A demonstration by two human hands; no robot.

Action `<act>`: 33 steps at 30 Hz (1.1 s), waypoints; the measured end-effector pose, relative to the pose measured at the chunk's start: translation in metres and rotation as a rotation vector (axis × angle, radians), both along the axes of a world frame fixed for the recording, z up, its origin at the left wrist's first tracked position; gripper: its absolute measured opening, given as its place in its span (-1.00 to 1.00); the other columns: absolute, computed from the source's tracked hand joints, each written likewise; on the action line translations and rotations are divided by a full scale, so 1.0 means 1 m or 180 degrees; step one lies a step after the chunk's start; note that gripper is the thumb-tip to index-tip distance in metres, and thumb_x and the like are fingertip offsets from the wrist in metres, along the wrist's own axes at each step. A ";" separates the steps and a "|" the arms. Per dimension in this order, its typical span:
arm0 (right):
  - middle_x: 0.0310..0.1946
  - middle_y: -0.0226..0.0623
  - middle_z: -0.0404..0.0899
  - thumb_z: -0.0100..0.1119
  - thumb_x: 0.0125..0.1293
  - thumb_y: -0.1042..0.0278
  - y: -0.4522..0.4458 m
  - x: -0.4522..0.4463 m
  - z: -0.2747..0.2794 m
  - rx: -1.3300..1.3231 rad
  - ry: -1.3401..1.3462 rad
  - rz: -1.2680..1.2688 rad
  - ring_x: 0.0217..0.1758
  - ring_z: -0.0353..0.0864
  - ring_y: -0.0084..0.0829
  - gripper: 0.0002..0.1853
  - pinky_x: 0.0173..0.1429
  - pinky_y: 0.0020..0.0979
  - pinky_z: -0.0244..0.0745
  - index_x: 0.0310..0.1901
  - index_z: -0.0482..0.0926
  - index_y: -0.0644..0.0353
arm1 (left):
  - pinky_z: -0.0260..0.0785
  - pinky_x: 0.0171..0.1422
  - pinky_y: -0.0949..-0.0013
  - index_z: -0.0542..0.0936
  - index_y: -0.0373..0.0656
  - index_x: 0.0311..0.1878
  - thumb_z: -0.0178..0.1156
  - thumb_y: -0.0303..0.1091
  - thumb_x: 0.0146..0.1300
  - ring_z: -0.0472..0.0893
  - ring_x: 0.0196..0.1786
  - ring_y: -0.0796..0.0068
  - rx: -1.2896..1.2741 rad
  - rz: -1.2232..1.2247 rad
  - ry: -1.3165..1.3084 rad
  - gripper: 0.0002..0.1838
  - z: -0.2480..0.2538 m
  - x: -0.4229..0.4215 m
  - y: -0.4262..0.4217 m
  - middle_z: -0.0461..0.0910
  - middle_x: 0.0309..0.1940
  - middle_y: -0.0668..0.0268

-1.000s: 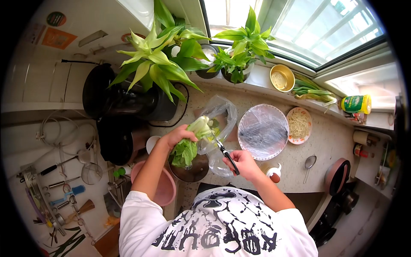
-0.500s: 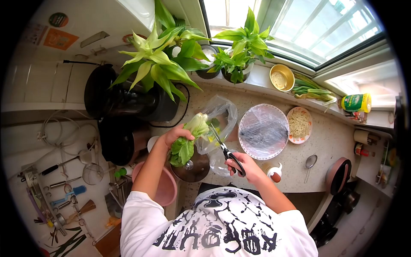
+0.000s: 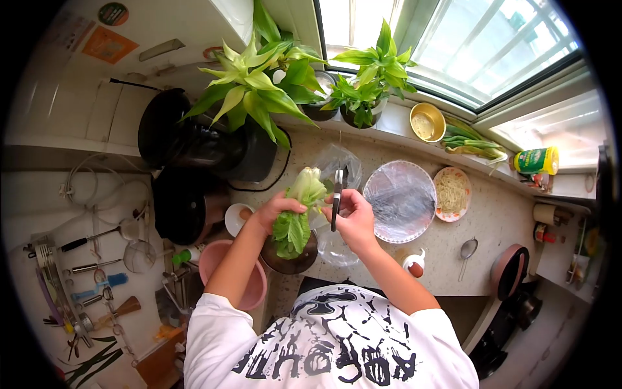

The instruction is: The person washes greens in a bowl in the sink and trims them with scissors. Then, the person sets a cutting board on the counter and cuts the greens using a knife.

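My left hand [image 3: 277, 211] is wrapped round a head of leafy green lettuce [image 3: 295, 228], its pale stem end up and its leaves hanging over a dark lidded pot [image 3: 289, 255]. Just right of the lettuce, my right hand [image 3: 353, 217] holds black-handled scissors [image 3: 336, 204], their blades pointing toward the window. Its fingertips are close to the lettuce; whether they touch it is unclear. A clear plastic bag [image 3: 346, 162] lies on the counter behind both hands.
A plate under plastic wrap [image 3: 400, 202] and a bowl of noodles [image 3: 451, 194] stand to the right. A pink basin [image 3: 251, 285] and a small white bowl [image 3: 238, 219] are at the left. Potted plants [image 3: 256, 87], a gold bowl [image 3: 427, 122] and green onions [image 3: 473, 141] line the sill.
My right hand has moved up and left to the lettuce, and the scissors have turned from slanting to nearly upright. The lettuce has shifted slightly right, and the view has shifted a little.
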State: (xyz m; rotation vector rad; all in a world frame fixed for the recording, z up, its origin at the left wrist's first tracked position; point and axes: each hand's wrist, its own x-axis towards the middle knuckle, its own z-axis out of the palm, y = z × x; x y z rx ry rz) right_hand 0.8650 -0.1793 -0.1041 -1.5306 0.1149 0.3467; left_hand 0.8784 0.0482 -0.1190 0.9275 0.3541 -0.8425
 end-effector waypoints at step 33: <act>-0.43 -0.42 0.65 0.51 0.21 0.24 -0.067 -0.038 -0.003 0.0078 0.1260 0.0571 -0.46 0.51 -0.67 -0.65 -0.39 -0.53 0.38 -0.14 0.66 0.32 | 0.51 0.10 0.11 0.65 -0.24 0.02 0.39 -0.17 0.00 0.70 -0.02 -0.04 0.3448 -0.0598 -0.1907 -0.49 0.017 0.002 -0.005 0.71 -0.15 -0.05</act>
